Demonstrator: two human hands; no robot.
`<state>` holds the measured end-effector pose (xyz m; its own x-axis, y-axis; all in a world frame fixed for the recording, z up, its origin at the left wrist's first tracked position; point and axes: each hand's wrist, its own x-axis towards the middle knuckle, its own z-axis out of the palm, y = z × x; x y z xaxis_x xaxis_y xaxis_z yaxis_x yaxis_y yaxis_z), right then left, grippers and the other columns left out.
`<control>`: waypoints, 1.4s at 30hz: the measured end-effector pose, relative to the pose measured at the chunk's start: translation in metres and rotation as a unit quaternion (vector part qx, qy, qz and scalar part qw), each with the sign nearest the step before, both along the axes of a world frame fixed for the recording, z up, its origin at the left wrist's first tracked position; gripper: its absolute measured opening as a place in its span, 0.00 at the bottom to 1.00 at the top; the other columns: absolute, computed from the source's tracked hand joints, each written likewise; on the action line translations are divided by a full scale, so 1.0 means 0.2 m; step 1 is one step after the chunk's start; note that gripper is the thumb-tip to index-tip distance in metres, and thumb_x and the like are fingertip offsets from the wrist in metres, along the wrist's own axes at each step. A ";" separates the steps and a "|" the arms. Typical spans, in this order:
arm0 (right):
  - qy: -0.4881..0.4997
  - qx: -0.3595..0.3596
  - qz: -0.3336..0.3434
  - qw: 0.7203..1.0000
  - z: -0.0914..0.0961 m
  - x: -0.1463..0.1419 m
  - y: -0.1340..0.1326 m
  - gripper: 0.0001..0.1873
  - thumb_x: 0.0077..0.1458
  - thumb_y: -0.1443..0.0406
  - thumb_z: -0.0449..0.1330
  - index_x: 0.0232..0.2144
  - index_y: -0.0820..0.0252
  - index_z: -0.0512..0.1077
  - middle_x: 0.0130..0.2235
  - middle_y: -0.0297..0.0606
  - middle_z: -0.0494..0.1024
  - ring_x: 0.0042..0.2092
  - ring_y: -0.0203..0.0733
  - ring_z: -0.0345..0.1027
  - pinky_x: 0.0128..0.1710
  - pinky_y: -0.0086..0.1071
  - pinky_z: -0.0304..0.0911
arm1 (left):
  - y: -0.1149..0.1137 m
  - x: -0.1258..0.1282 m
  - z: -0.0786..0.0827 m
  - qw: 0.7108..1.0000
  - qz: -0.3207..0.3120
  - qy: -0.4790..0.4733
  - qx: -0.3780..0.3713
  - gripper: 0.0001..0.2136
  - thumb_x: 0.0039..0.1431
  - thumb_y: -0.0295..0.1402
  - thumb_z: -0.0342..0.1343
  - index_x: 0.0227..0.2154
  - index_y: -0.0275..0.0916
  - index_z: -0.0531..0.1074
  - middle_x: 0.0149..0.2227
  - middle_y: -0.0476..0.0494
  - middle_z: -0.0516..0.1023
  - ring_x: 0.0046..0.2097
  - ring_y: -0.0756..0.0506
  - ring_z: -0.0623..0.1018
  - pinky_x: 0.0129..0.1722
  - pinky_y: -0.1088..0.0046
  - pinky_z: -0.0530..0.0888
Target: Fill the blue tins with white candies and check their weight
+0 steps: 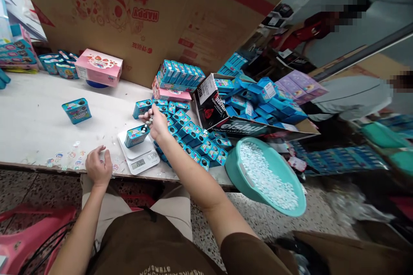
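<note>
My right hand (158, 123), palm partly turned up and fingers curled, holds several small white candies (147, 123) at the hole of a blue box (135, 136). That box stands upright on a white digital scale (139, 157), whose display seems to read 150.0. Close behind my right hand is another blue box (142, 108), and beside my wrist stand many more blue boxes (189, 131) with round holes in their tops. My left hand (99, 166) rests at the table's front edge, fingers loosely bent and apart, holding nothing. Small cartoon stickers (71, 159) lie beside it.
A turquoise tub (232, 167) full of white candies sits at the table's right edge. Behind it, a black carton (206, 111) holds jumbled blue boxes. One blue box (77, 111) stands alone at left. A pink box (99, 66) and large cardboard (161, 17) line the back.
</note>
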<state>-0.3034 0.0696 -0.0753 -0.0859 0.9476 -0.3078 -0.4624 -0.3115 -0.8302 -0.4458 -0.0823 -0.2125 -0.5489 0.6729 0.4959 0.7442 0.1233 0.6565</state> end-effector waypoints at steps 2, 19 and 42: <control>-0.010 0.002 0.000 1.000 0.00 0.00 0.00 0.24 0.52 0.50 0.57 0.17 0.59 0.56 0.14 0.25 0.61 0.22 0.32 0.70 0.26 0.24 0.65 | 0.00 0.00 0.00 1.000 -0.001 0.000 0.000 0.13 0.60 0.37 0.48 0.42 0.34 0.70 0.42 0.36 0.76 0.46 0.42 0.72 0.49 0.64 0.65; 0.065 -0.092 -0.018 0.993 0.03 0.10 0.06 0.24 0.58 0.49 0.50 0.18 0.57 0.51 0.13 0.20 0.45 0.15 0.26 0.42 0.14 0.21 0.40 | 0.01 0.01 0.01 1.000 0.006 0.015 0.003 0.13 0.60 0.36 0.48 0.42 0.34 0.71 0.41 0.37 0.77 0.46 0.42 0.72 0.49 0.66 0.65; 0.116 -0.073 -0.018 0.990 0.09 0.57 -0.29 0.26 0.60 0.52 0.49 0.16 0.58 0.48 0.14 0.22 0.43 0.16 0.28 0.39 0.16 0.22 0.43 | 0.04 -0.01 0.03 1.000 -0.006 0.005 -0.030 0.14 0.61 0.40 0.46 0.40 0.36 0.71 0.39 0.37 0.75 0.45 0.42 0.71 0.50 0.63 0.64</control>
<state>-0.1887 0.0121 -0.0580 -0.1378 0.8978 -0.4182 -0.6487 -0.4009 -0.6469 -0.4468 -0.0743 -0.2057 -0.5358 0.7085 0.4593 0.7524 0.1539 0.6405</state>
